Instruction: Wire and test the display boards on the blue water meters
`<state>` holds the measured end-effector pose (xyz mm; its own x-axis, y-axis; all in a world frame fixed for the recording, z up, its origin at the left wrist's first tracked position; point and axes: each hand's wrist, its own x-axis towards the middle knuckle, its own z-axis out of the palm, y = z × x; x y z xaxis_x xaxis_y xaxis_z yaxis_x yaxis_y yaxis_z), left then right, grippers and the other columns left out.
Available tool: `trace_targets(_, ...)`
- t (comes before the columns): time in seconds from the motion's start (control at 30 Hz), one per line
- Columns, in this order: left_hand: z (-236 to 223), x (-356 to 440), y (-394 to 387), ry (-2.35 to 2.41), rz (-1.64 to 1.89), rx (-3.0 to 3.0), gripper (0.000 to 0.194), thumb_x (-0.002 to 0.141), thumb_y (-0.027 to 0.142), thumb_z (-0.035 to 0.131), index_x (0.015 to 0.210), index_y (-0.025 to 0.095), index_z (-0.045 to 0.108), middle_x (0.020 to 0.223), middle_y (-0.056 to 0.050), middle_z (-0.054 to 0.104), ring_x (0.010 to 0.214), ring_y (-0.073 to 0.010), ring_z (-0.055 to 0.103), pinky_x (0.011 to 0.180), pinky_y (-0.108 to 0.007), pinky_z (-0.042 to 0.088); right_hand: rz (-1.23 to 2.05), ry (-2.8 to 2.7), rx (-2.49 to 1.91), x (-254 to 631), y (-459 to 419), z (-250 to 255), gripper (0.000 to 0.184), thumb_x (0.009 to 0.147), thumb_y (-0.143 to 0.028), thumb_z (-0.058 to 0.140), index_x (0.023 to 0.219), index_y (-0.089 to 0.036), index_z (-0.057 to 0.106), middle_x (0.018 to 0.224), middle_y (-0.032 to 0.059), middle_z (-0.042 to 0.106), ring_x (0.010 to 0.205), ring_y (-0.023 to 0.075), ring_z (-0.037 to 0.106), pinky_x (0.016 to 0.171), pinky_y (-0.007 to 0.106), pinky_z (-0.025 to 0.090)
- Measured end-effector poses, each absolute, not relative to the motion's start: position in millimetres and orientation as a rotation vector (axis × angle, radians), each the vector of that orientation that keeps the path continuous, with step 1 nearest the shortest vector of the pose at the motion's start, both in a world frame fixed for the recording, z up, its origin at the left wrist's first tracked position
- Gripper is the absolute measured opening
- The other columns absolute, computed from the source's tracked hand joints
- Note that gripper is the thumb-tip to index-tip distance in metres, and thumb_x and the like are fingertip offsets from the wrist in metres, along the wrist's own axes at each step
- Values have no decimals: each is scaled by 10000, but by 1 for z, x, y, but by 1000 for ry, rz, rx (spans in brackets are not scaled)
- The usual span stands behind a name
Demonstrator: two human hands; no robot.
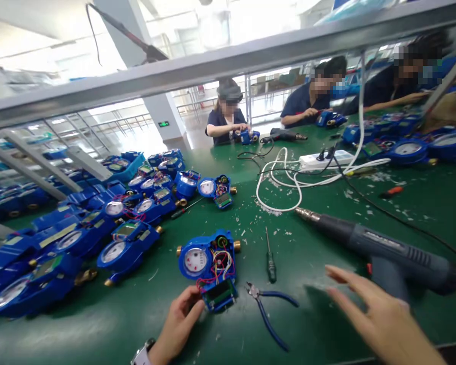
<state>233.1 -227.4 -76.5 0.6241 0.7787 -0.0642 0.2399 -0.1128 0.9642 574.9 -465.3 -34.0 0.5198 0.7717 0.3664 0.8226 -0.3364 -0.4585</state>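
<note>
A blue water meter [195,260] lies opened in front of me, its red, white and yellow wires bared and its small display board [218,294] tilted out at the near side. My left hand [183,315] grips the meter at the left edge of that display, thumb and fingers curled in. Over the table at the right, my right hand [372,309] is open with fingers stretched out, holding nothing, close to the heat gun [380,248]. Between the hands lie blue-handled cutting pliers [268,309], spread apart, and a screwdriver [270,258] with a dark green handle.
Several blue meters [129,243] crowd the left side; another opened meter [216,188] sits farther back. A white power strip [325,159] with a looped cable [279,205], an orange-handled tool [392,191] and white scraps lie beyond. Co-workers sit across the table [307,334]; a metal beam [213,58] crosses above.
</note>
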Motion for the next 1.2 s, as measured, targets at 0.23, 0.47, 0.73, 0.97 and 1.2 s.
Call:
trace_targets(0.23,-80,233,-228,884,607,1705,400,834,553,622,893,161,676,809,-59,673,783,-203,621,714,-270,503,266,-1604,-2408,507,-362,-24,561,920,-414,594,1426,-192,496,1096,119,654,998,301,630,850,475,559)
trace_targets(0.47,-76,236,-230,831,567,1749,354,876,500,590,824,152,631,802,-48,643,751,-169,564,712,-258,453,370,-1372,-2385,505,-346,-35,497,897,-184,480,1381,-76,512,1173,198,633,1066,368,611,893,505,499)
trace_targets(0.73,-73,237,-230,733,534,1750,245,878,396,587,901,153,604,832,-36,625,763,-157,549,744,-275,432,608,-877,-2088,506,-374,-55,316,793,-263,361,1020,-174,561,803,56,646,712,198,630,656,317,506)
trace_targets(0.97,-64,236,-226,560,399,1735,361,880,353,593,1170,142,555,1047,-100,660,973,-211,602,913,-352,446,632,-275,-1548,463,-402,-43,380,705,-513,583,884,-178,614,747,25,592,590,121,512,486,223,413)
trace_targets(1.2,-55,245,-212,420,306,1638,401,854,407,647,1137,133,570,998,-80,643,904,-179,589,860,-309,459,980,-94,-1011,419,-413,-24,342,582,-282,756,876,-209,598,799,-11,626,622,105,546,570,228,489)
